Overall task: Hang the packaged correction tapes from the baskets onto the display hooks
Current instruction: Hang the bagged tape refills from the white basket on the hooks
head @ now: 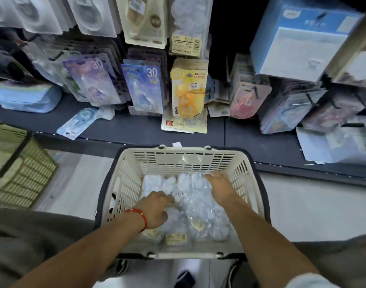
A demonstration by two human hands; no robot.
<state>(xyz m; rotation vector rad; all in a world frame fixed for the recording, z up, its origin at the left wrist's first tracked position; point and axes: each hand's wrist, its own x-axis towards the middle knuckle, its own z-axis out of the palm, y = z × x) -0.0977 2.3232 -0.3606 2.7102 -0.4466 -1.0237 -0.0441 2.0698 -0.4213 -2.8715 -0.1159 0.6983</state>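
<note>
A cream plastic basket (184,157) stands on the floor in front of me, filled with several clear packaged correction tapes (196,202). My left hand (157,210), a red cord at its wrist, reaches into the pile with fingers curled down among the packs. My right hand (220,183) lies flat on the packs at the basket's far right, fingers stretched forward. Above the dark shelf (136,127), packaged tapes hang on display hooks: purple (92,80), blue (144,86), yellow (188,88) and pink (248,98) packs.
A green basket (18,173) stands at the left. One loose blue pack (78,121) lies on the shelf. A blue-and-white box (302,40) juts out at upper right. White paper (331,144) lies on the shelf at right.
</note>
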